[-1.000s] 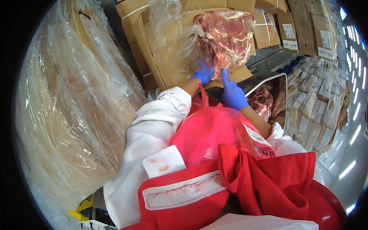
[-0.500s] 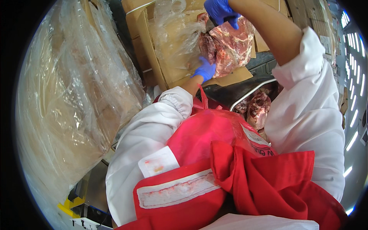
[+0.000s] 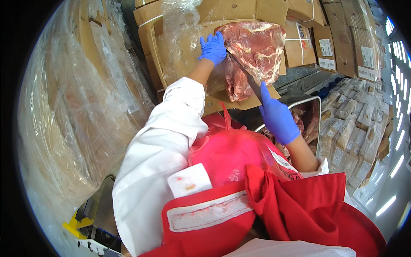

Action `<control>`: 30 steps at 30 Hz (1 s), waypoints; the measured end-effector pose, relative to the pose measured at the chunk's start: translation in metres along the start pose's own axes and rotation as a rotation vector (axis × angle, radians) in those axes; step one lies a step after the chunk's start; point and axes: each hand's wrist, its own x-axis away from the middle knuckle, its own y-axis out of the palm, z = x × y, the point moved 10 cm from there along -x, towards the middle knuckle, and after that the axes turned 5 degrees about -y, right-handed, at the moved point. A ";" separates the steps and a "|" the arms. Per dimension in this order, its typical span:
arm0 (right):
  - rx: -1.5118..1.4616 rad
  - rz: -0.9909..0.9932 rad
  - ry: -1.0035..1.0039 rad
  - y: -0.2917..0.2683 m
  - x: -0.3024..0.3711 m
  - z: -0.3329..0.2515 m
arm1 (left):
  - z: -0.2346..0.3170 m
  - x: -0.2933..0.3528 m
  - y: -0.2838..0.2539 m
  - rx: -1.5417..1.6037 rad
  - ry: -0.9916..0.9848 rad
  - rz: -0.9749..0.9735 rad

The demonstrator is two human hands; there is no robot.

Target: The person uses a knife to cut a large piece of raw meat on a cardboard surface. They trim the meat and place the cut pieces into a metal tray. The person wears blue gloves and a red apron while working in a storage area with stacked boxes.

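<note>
Gripping a knife (image 3: 254,87) in the right hand (image 3: 279,118), with fingers curled closed around a handle hidden by the blue glove and the index finger stretched forward along the blade. Holding the left hand (image 3: 212,48), also gloved in blue, at the left edge of a large slab of raw meat (image 3: 257,47), with fingers loosely spread and clasping nothing; impossible to tell whether pressing on the meat or only just beside it. Holding the blade slantwise, tip toward the left hand, between the broad, fat-streaked upper part of the meat and a narrower lower part. Under the meat, the brown cardboard of an opened box (image 3: 252,103); to its left, crumpled clear plastic film (image 3: 182,13). Just right of the knife hand, a metal-rimmed bin (image 3: 302,101) with more meat inside. Nearer the body, white sleeves (image 3: 150,145), glossy pink-red plastic (image 3: 231,150) and a red cloth garment (image 3: 295,205). Farther out, plastic-wrapped cartons (image 3: 77,107) at far left and strapped cardboard boxes (image 3: 299,47) at upper right.
</note>
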 end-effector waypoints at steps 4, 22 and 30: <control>-0.054 -0.056 0.004 -0.001 0.008 0.003 | 0.002 -0.017 0.024 -0.035 -0.087 -0.361; -0.830 -0.173 0.014 0.039 0.000 0.003 | -0.032 -0.010 0.049 0.285 -0.152 -0.369; -0.756 -0.419 0.178 0.042 -0.024 0.019 | -0.049 -0.017 0.050 0.489 -0.404 -0.307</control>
